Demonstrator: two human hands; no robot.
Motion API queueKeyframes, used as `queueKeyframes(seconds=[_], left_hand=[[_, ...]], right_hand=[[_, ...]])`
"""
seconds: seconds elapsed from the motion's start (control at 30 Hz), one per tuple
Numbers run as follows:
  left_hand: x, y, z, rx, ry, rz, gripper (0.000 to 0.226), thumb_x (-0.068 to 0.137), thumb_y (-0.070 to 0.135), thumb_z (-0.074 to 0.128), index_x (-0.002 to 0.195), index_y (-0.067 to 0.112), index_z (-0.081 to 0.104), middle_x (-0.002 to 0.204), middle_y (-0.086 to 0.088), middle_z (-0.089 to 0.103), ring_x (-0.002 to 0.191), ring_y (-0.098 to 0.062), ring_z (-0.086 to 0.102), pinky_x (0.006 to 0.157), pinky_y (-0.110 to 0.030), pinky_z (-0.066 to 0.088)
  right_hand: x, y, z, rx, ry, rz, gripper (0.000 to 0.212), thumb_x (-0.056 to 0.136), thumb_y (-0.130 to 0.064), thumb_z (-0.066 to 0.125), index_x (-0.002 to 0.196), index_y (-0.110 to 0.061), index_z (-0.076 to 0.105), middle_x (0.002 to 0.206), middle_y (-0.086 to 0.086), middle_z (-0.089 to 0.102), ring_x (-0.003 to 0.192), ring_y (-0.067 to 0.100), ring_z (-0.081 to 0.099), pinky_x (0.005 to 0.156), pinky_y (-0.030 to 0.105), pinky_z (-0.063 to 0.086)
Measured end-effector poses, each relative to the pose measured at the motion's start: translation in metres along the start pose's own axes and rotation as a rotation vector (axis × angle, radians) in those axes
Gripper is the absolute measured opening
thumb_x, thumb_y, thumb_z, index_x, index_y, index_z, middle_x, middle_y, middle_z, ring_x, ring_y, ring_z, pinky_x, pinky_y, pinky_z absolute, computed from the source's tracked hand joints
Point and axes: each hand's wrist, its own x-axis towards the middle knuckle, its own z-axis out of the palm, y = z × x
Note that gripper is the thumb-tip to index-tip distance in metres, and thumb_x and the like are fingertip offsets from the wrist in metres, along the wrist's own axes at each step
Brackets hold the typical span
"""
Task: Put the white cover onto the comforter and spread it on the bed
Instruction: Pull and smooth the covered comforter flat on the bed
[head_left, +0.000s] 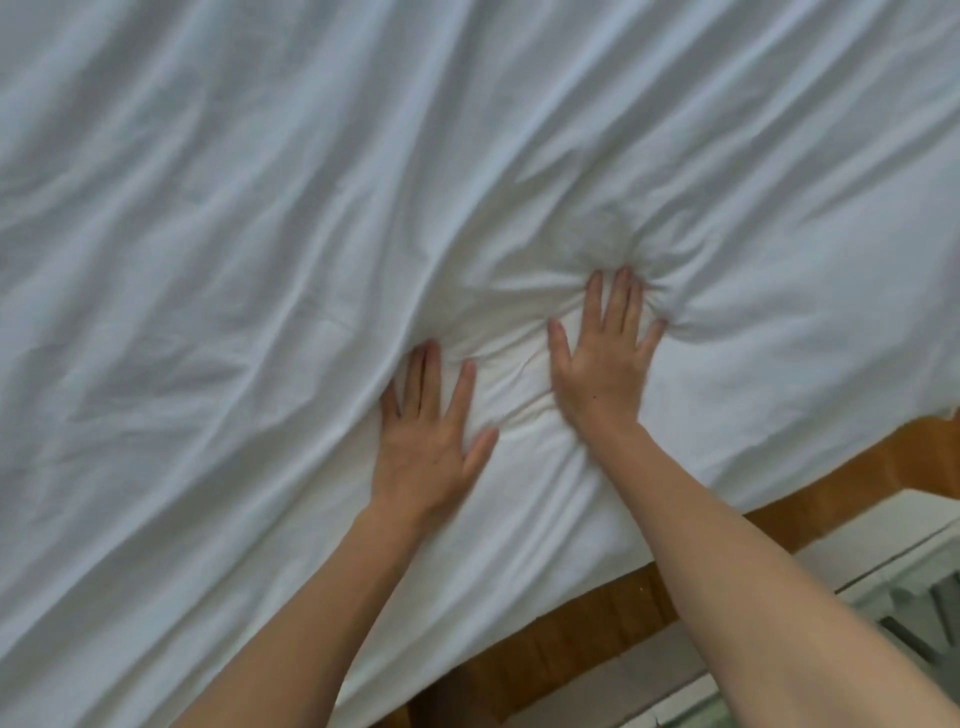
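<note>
While pressed flat under both palms: white cover (260, 260), spread wide across the bed and filling most of the view, near edge hanging just over the wooden bed frame (613, 613).
Left hand (426, 441): palm down on the cover close to its near edge, fingers straight and slightly fanned, gripping nothing.
Right hand (602, 374): palm down a little farther in, fingers (618, 301) straight and spread, tips sunk into the cloth, wrinkles radiating from them.
Comforter: not directly visible; judged to lie inside the cover, going by the soft puffy dent between the hands.
Weight: likely light for its bulk, yet awkward because of sheer spread.
Stiffness: none; limp, folds and ripples everywhere, long creases running diagonally.
Surface: smooth woven cotton by the look, likely to slide over the filling rather than carry it along.
Fragility: low; tolerant of tugging and patting.
Best hold for shifting: corners or the near hem, pinching cover and filling together so the inner layer moves too.
Best contact for smoothing: flat open palms, sweeping outward from the bunched spot.
Risk: flat pressure alone may push wrinkles onward instead of removing them.
Beyond the frame: pale floor (883, 561) at lower right.
</note>
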Motion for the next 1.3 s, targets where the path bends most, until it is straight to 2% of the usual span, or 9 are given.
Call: queueKeyframes(seconds=[0.27, 0.47, 0.6, 0.67, 0.8, 0.87, 1.0, 1.17, 1.3], left_hand=[[0.083, 0.030, 0.006, 0.096, 0.053, 0.034, 0.074, 0.092, 0.056, 0.035, 0.149, 0.010, 0.034, 0.156, -0.026, 0.021, 0.146, -0.038, 0.018, 0.115, -0.058, 0.006], [0.094, 0.040, 0.008, 0.138, 0.063, -0.038, 0.075, 0.089, 0.053, 0.036, 0.148, 0.006, 0.032, 0.155, -0.026, 0.022, 0.145, -0.038, 0.020, 0.117, -0.054, 0.001], [0.091, 0.051, -0.002, 0.157, 0.081, -0.091, 0.073, 0.090, 0.051, 0.036, 0.145, 0.003, 0.038, 0.155, -0.026, 0.024, 0.143, -0.041, 0.023, 0.115, -0.058, 0.008], [0.094, 0.067, -0.002, 0.147, 0.104, -0.253, 0.072, 0.091, 0.049, 0.034, 0.146, 0.003, 0.036, 0.155, -0.025, 0.022, 0.142, -0.043, 0.022, 0.114, -0.059, 0.008], [0.130, 0.167, 0.017, -0.004, 0.185, -0.744, 0.077, 0.093, 0.053, 0.022, 0.151, 0.003, 0.019, 0.156, -0.030, 0.012, 0.144, -0.047, 0.013, 0.114, -0.066, 0.009], [0.159, 0.243, 0.028, -0.037, 0.206, -0.648, 0.075, 0.094, 0.050, 0.025, 0.152, 0.003, 0.019, 0.156, -0.031, 0.011, 0.145, -0.047, 0.011, 0.115, -0.064, 0.008], [0.207, 0.369, 0.042, 0.013, 0.157, -0.125, 0.064, 0.097, 0.048, 0.029, 0.151, 0.013, 0.030, 0.159, -0.022, 0.016, 0.147, -0.037, 0.014, 0.117, -0.057, 0.008], [0.235, 0.418, 0.044, 0.062, 0.011, 0.132, 0.069, 0.096, 0.055, 0.026, 0.153, 0.016, 0.024, 0.161, -0.017, 0.011, 0.149, -0.030, 0.008, 0.120, -0.050, 0.008], [0.231, 0.446, 0.050, 0.115, -0.013, 0.270, 0.078, 0.091, 0.063, 0.033, 0.152, 0.015, 0.028, 0.159, -0.023, 0.013, 0.148, -0.038, 0.009, 0.117, -0.058, 0.014]], right_hand=[[0.020, 0.009, 0.013, 0.046, 0.032, -0.051, 0.072, 0.094, -0.053, 0.030, 0.152, -0.012, 0.016, 0.158, 0.020, 0.018, 0.147, 0.031, 0.017, 0.117, 0.057, 0.010], [0.022, 0.011, 0.013, 0.074, 0.020, -0.123, 0.072, 0.094, -0.050, 0.033, 0.152, -0.009, 0.019, 0.158, 0.021, 0.016, 0.147, 0.032, 0.016, 0.119, 0.052, 0.009], [0.045, 0.028, -0.008, 0.227, -0.024, -0.429, 0.071, 0.091, -0.044, 0.045, 0.150, -0.008, 0.028, 0.157, 0.020, 0.022, 0.147, 0.029, 0.018, 0.121, 0.042, 0.007], [0.072, 0.070, -0.021, 0.356, 0.013, -0.586, 0.067, 0.085, -0.038, 0.059, 0.143, -0.009, 0.044, 0.153, 0.018, 0.033, 0.144, 0.029, 0.026, 0.121, 0.039, 0.011], [0.141, 0.230, -0.041, 0.265, 0.091, -0.247, 0.061, 0.089, -0.047, 0.044, 0.140, -0.014, 0.051, 0.150, 0.016, 0.040, 0.140, 0.032, 0.033, 0.118, 0.043, 0.018], [0.159, 0.323, -0.049, 0.127, 0.040, -0.209, 0.062, 0.094, -0.050, 0.035, 0.146, -0.016, 0.040, 0.154, 0.014, 0.032, 0.143, 0.030, 0.028, 0.117, 0.041, 0.012], [0.173, 0.439, -0.055, 0.070, -0.047, -0.161, 0.068, 0.097, -0.055, 0.021, 0.153, -0.018, 0.020, 0.160, 0.010, 0.018, 0.148, 0.027, 0.014, 0.119, 0.041, 0.006], [0.172, 0.458, -0.056, 0.181, -0.066, 0.040, 0.077, 0.091, -0.063, 0.021, 0.154, -0.019, 0.014, 0.161, 0.012, 0.011, 0.148, 0.027, 0.008, 0.119, 0.039, 0.000], [0.174, 0.465, -0.070, 0.342, -0.010, 0.139, 0.070, 0.095, -0.055, 0.036, 0.152, -0.016, 0.023, 0.160, 0.011, 0.016, 0.148, 0.024, 0.009, 0.120, 0.037, 0.001]])
